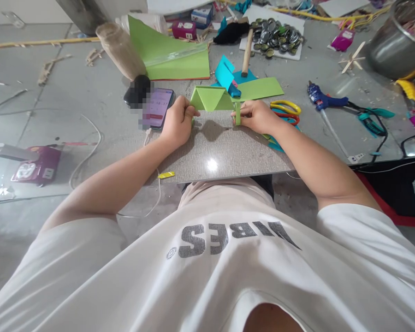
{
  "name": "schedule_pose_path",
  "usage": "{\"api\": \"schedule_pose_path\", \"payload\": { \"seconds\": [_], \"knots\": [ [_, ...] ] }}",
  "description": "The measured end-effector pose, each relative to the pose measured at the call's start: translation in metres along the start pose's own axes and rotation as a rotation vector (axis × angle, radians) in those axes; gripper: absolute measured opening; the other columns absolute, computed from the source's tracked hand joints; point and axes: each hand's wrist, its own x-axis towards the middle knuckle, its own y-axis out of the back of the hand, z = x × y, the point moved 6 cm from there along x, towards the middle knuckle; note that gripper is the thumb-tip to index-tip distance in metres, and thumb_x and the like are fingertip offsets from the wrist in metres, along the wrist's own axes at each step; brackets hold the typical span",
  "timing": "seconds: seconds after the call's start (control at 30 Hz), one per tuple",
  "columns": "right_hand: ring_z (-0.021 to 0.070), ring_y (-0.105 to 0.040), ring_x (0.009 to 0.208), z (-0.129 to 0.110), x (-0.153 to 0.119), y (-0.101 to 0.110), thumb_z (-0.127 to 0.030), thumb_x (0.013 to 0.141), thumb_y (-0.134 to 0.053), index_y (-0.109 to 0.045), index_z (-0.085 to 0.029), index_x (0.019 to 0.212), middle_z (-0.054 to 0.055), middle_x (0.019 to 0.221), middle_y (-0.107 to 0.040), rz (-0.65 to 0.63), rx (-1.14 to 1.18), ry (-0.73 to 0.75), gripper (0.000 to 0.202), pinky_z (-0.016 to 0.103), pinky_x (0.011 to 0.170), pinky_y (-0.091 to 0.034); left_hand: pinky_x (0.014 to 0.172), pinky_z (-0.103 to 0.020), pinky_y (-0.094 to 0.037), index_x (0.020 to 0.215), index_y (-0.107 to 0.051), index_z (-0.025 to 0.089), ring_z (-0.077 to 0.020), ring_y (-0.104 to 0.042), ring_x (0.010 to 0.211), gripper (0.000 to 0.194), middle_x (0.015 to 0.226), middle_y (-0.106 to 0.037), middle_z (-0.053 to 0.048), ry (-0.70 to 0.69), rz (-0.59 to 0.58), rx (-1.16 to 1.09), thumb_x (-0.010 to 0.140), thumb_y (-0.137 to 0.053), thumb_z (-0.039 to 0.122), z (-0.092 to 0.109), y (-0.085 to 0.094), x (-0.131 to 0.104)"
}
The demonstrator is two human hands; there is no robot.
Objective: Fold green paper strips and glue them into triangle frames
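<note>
A folded green paper piece (211,98), with a triangular flap at its middle, is held up above a grey board (207,157). My left hand (180,120) pinches its left end, fingers closed. At the other end my right hand (257,116) closes its fingertips on a narrow curled green strip, which seems part of the same piece. The paper's shadow falls on the board below. Just left of my left hand lies a phone (159,108) with a lit screen. Scissors with yellow and red handles (286,109) lie beside my right hand, on blue paper.
Behind the hands are green sheets (180,62), a blue stapler-like object (234,89), a wooden-handled tool (247,53) and bottle caps (275,34). A blue glue gun (323,97) and metal pot (397,41) stand right. A bottle (121,50) and white cable (97,138) are left.
</note>
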Motion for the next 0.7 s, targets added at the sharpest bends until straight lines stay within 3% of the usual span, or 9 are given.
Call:
{"api": "schedule_pose_path", "payload": {
  "seconds": [0.17, 0.4, 0.57, 0.7],
  "knots": [
    [0.0323, -0.072, 0.1, 0.003, -0.003, -0.002, -0.086, 0.099, -0.086, -0.095, -0.03, 0.113, 0.009, 0.102, -0.075, 0.03, -0.04, -0.021, 0.058, 0.049, 0.101, -0.061, 0.092, -0.045, -0.053, 0.091, -0.05, 0.032, -0.027, -0.074, 0.102, 0.05, 0.093, -0.081, -0.003, 0.033, 0.0, -0.049, 0.112, -0.075, 0.07, -0.002, -0.002, 0.002],
    [0.0314, -0.069, 0.095, -0.004, -0.004, 0.002, -0.083, 0.105, -0.082, -0.093, -0.03, 0.113, 0.008, 0.097, -0.071, -0.007, -0.104, -0.002, 0.055, 0.047, 0.094, -0.06, 0.09, -0.042, -0.06, 0.088, -0.048, 0.031, -0.0218, -0.073, 0.092, 0.045, 0.091, -0.083, -0.002, 0.037, 0.035, -0.081, 0.114, -0.075, 0.055, 0.004, -0.002, 0.002],
    [0.0345, -0.072, 0.102, -0.011, -0.009, 0.009, -0.067, 0.107, -0.084, -0.09, -0.029, 0.116, 0.013, 0.112, -0.076, -0.04, -0.205, -0.002, 0.04, 0.05, 0.098, -0.06, 0.081, -0.038, -0.063, 0.087, -0.051, 0.032, -0.0212, -0.075, 0.083, 0.044, 0.087, -0.083, -0.002, 0.028, 0.071, -0.084, 0.115, -0.075, 0.055, 0.001, 0.001, 0.001],
    [0.0393, -0.073, 0.117, -0.021, -0.013, 0.012, -0.053, 0.108, -0.085, -0.084, -0.028, 0.103, 0.016, 0.121, -0.076, -0.031, -0.267, 0.035, 0.026, 0.057, 0.109, -0.061, 0.072, -0.036, -0.062, 0.088, -0.05, 0.032, -0.0198, -0.074, 0.077, 0.043, 0.086, -0.081, -0.002, 0.038, 0.076, -0.095, 0.119, -0.068, 0.055, -0.001, 0.003, 0.003]
  ]
}}
